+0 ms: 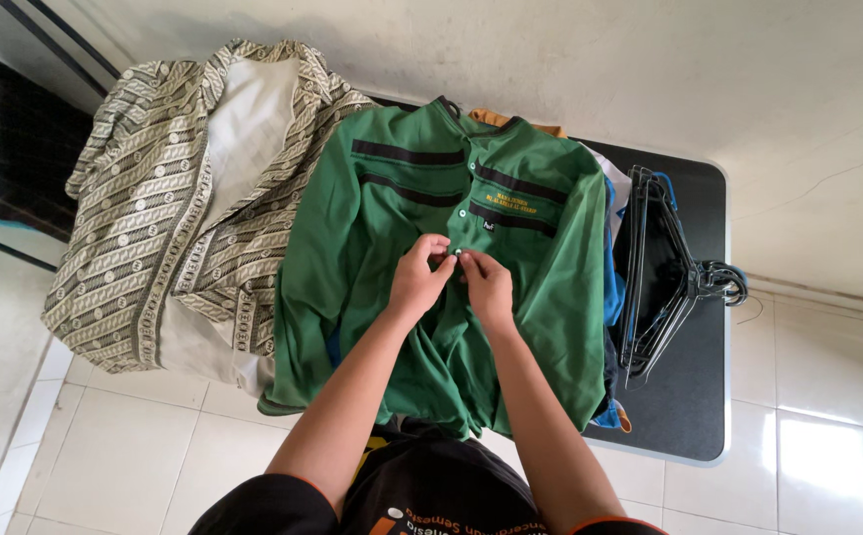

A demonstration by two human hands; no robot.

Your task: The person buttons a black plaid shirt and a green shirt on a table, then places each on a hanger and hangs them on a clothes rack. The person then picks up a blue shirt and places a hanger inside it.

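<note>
Nearest the camera: a black top with an orange-edged sleeve (421, 495), the person's own, at 6 o'clock; both bare forearms run up from it.
Left hand (419, 277): fingers curled shut, thumb and forefinger pinching the placket edge of the green shirt (372, 287), wrist bent slightly toward 1 o'clock.
Right hand (488, 282): fingers also closed, pinching the opposite placket edge; the fingertips meet the left hand's at a small white button (458, 253).
Green shirt: lies front-up at the centre of the black table (689, 396), collar toward 12 o'clock.
Step in hand: by my reading, working this mid-chest button at its hole.
Next move calls for: probably a fine pinch, one edge held steady.
At 9 o'clock: a patterned beige shirt (154, 228), touching the green one.
At 3 o'clock: black hangers (664, 277), stacked just beside the clothes.
</note>
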